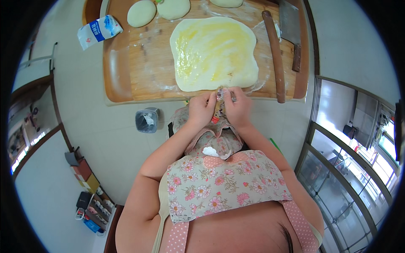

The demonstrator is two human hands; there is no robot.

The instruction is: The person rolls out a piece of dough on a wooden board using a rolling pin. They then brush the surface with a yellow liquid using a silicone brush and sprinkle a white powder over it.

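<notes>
Between the fingers of both hands is a small printed plastic packet with yellow-brown contents. My left hand pinches its left side, and my right hand grips its upper right. Both are at the front edge of a wooden board, just below a rolled-out sheet of dough. Yellow, shiny oil streaks cover much of the sheet, and a few brown specks lie near its lower right part. The packet's upper end nearly meets the dough edge; whether they touch, I cannot tell.
A wooden rolling pin and a cleaver lie at the right. Dough rounds sit along the far side, near a white and blue bag. A small waste bin stands on the floor, front left. Flour dusts the board.
</notes>
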